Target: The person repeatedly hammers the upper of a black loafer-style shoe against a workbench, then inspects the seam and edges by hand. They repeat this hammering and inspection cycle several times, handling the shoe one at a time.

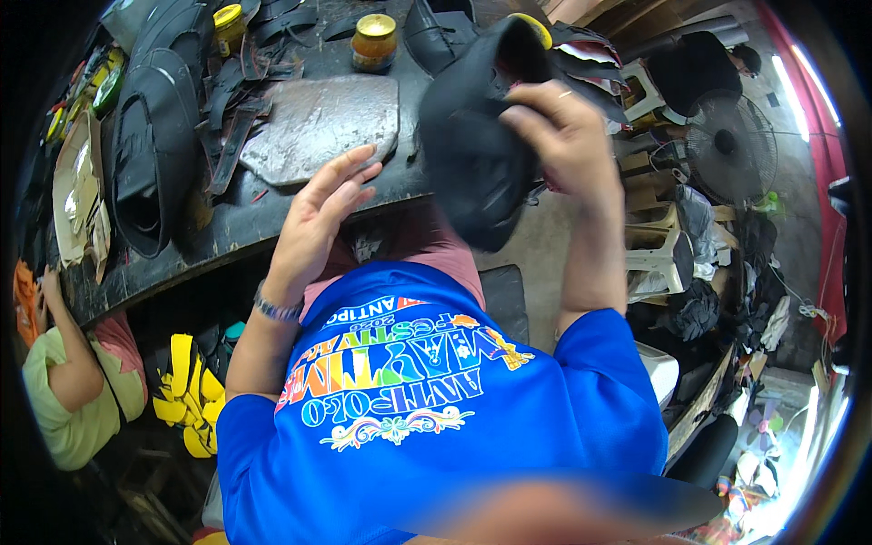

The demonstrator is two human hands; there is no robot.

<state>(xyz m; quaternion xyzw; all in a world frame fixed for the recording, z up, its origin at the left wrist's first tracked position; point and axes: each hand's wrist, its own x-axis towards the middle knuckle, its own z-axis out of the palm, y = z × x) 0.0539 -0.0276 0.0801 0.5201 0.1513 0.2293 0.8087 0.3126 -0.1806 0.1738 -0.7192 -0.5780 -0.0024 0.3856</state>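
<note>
My right hand [574,136] grips a black shoe upper [472,150] by its edge, thumb and fingers bent over it. The upper hangs above the near right edge of the dark table, slightly blurred. My left hand [318,218] is raised beside it, holding nothing, its fingers stretched and a little apart. Below and beyond that hand lies a worn grey slab [322,127] on the tabletop. Another black upper [431,36] rests behind the one I hold.
A row of black shoe uppers [154,145] and dark strips [236,136] cover the table's left. Two jars stand at the back, one brownish [373,45], one yellow-lidded [229,29]. A co-worker [77,391] sits left. Yellow pieces [191,391] lie below; a fan [727,145] stands right.
</note>
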